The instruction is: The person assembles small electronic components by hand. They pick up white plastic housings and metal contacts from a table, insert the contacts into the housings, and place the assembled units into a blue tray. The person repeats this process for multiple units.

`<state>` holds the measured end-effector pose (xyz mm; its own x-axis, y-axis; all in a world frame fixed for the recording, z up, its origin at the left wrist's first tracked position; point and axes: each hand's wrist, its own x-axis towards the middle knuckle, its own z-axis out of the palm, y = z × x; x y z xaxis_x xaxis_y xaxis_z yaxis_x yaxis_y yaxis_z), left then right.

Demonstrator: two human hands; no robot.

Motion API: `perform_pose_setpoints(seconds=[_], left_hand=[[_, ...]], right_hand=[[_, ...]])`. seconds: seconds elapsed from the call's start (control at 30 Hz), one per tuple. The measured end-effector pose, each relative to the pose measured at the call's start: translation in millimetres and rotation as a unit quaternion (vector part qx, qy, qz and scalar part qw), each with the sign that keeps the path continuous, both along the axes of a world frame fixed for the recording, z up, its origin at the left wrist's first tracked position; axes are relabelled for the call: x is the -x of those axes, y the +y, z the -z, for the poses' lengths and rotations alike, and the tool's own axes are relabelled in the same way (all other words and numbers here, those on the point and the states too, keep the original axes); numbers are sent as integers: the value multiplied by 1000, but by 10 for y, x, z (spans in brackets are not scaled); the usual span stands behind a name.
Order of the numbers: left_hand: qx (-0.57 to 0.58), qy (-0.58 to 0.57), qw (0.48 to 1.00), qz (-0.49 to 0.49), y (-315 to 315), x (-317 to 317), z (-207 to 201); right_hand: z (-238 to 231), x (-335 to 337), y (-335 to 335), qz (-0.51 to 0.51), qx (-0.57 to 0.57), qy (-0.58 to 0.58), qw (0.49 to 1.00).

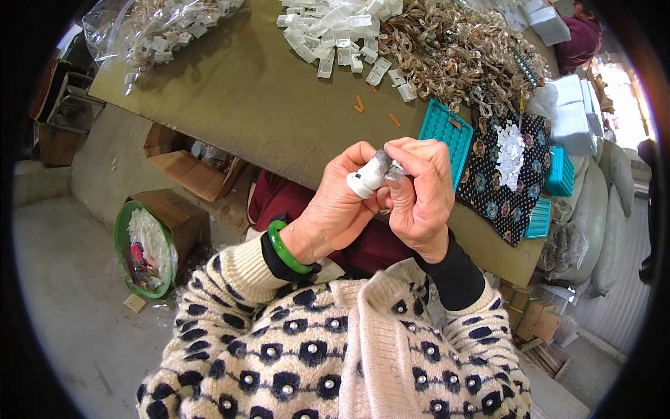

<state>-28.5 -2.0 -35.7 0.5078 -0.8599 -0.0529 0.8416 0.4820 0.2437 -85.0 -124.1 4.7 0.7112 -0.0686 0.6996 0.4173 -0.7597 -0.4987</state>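
Observation:
My left hand (328,206) and my right hand (424,195) meet above the near edge of the table, both with fingers pinched. White wrapping (360,183) covers my left thumb, its tip smudged grey. Between the fingertips shows a small whitish piece (397,168), mostly hidden, so its kind cannot be made out. A green bangle (285,248) circles my left wrist. Just right of my hands lies a turquoise plastic tray (457,133). Beyond it, small white pieces (510,155) are heaped on a dark patterned cloth (488,187).
On the olive table (230,91) lie a heap of white plastic parts (335,28), a large pile of clear brownish parts (453,52) and a filled plastic bag (164,35). A green basin (124,248) and cardboard box (185,171) stand at left. Sacks (593,209) line the right.

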Motion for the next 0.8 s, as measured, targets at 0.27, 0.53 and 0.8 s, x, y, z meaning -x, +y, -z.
perform_pose_setpoints(seconds=[0.27, 0.53, 0.8], left_hand=[[-62, 10, 998, 2, 21, 21, 23], [-102, -110, 987, -54, 94, -216, -181], [-109, -229, 964, -78, 15, -186, -151]], right_hand=[[-4, 72, 81, 70, 11, 54, 996], [-100, 569, -126, 7, -28, 112, 993], [-21, 1005, -1333, 346, 100, 113, 926]])
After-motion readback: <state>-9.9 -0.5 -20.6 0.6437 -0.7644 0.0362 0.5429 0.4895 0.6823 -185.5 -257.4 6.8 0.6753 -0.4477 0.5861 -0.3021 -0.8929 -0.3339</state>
